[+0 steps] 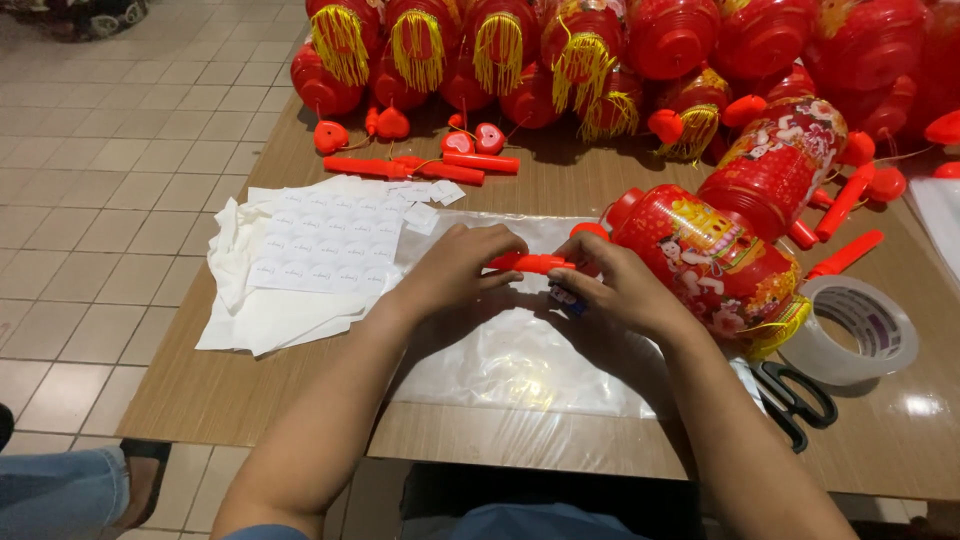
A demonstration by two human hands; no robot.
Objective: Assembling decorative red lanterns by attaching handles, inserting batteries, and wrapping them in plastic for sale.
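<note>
We cannot see much of the small dark-printed object [562, 296] under our right hand [622, 290]; its fingers cover nearly all of it. The far row of red plastic lanterns with yellow tassels [500, 50] is cut off by the frame's top edge. Both forearms reach in from the near edge and meet at the middle of the wooden table [300, 370], over a clear plastic sheet [500, 360]. Our left hand [455, 268] pinches 1 end of a slim red plastic stick [530, 263], and the right hand curls around the other end, just beside a red printed cylindrical lantern [715, 255] lying on its side.
</note>
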